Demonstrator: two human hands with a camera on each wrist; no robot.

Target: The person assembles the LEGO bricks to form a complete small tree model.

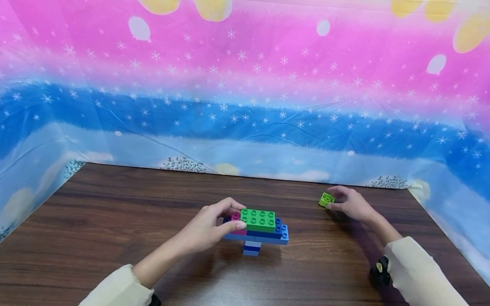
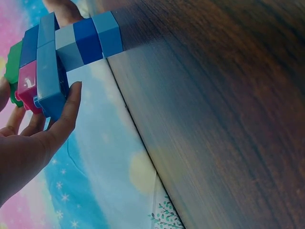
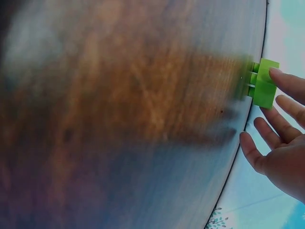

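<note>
My left hand (image 1: 204,225) grips the left end of a stack of toy building bricks, its thumb in front and fingers behind. A bright green brick (image 1: 260,221) tops the stack beside a pink brick (image 1: 238,229). Below lie dark blue and light blue bricks (image 1: 272,240), over a narrow blue column (image 1: 252,249). In the left wrist view, fingers also reach under the light blue layer (image 2: 50,76). Farther right, my right hand (image 1: 354,206) pinches a small lime-green brick (image 1: 327,200) between thumb and finger. Its studs point down toward the table in the right wrist view.
A dark wooden table (image 1: 115,212) spreads under both hands. A pink and blue snowflake-printed cloth (image 1: 237,114) stands along its back edge and both sides. A black wrist device (image 1: 380,271) sits at the right sleeve.
</note>
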